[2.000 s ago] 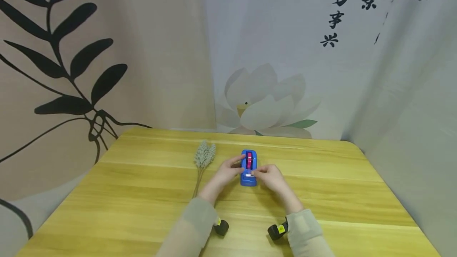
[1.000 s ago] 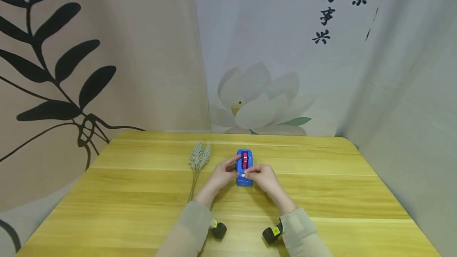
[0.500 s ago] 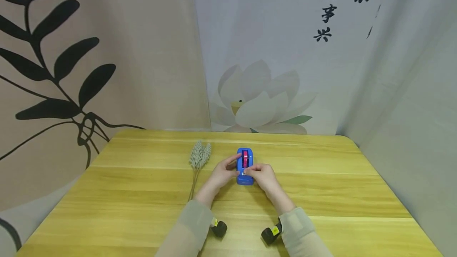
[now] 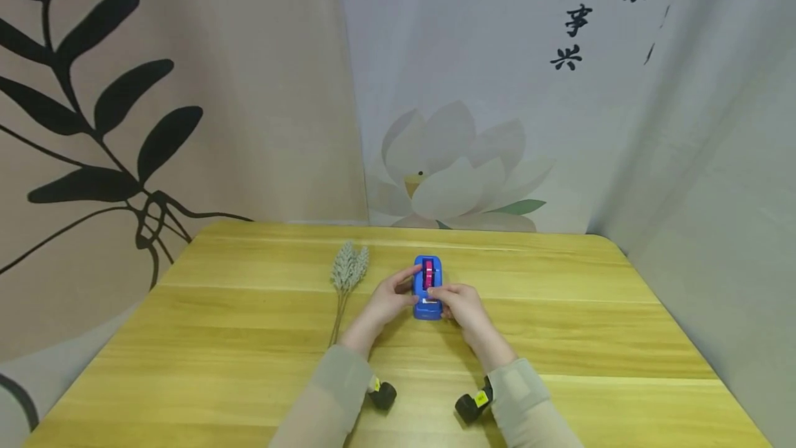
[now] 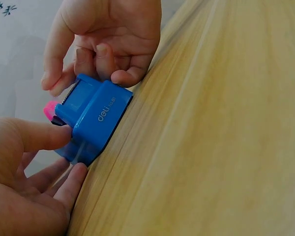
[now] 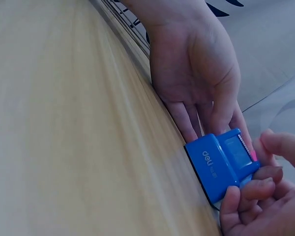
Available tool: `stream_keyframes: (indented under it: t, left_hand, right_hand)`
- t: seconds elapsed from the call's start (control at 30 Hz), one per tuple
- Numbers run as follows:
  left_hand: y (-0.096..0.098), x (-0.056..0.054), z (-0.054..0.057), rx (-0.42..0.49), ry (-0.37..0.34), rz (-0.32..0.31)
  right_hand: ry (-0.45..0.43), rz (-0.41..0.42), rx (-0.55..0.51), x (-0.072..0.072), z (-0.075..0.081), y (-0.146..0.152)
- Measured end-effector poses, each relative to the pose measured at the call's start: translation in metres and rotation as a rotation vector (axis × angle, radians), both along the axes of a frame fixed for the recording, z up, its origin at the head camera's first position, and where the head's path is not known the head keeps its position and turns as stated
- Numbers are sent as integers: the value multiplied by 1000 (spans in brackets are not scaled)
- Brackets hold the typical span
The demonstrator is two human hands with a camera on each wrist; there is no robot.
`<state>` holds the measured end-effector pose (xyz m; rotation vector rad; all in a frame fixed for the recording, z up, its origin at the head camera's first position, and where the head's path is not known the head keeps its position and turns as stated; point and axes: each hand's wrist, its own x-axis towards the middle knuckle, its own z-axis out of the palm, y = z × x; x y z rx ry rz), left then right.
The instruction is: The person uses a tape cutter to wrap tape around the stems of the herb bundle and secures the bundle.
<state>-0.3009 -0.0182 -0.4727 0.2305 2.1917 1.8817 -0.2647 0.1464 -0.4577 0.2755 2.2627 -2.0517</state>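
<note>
A blue tape dispenser (image 4: 428, 310) with a pink wheel (image 4: 428, 273) stands on the table. My left hand (image 4: 388, 301) holds its left side, thumb near the front and a finger by the wheel; the left wrist view shows that thumb (image 5: 49, 135) against the blue body. Over the toothed cutter (image 6: 244, 142), my right hand (image 4: 463, 304) has its thumb and forefinger close together. Other fingers of that hand are curled against the dispenser's front end, as the right wrist view shows. Whether any clear tape lies between the right fingertips cannot be made out.
Dried grey-green flower stems (image 4: 348, 272) lie left of the dispenser on the wooden table (image 4: 560, 310). A black device (image 4: 474, 406) is strapped at each wrist. Behind the table's far edge hangs a printed curtain (image 4: 286, 102).
My right fingertips have shifted slightly towards the wheel, over the dispenser's front part. The left hand keeps its hold, and the dispenser stays on the table. The head view has shifted a little.
</note>
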Motion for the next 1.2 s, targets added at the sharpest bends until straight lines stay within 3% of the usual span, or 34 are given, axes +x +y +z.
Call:
stream_keyframes:
  t: [0.3, 0.77, 1.2]
  left_hand:
    - [2, 2, -1, 12, 6, -15]
    - [4, 1, 0, -1, -9, -3]
    - [-1, -1, -1, 9, -11, -4]
  right_hand:
    - [-31, -10, -15, 4, -2, 2]
    - [-39, 56, -12, 26, 4, 4]
    - [-54, 64, -7, 39, -1, 2]
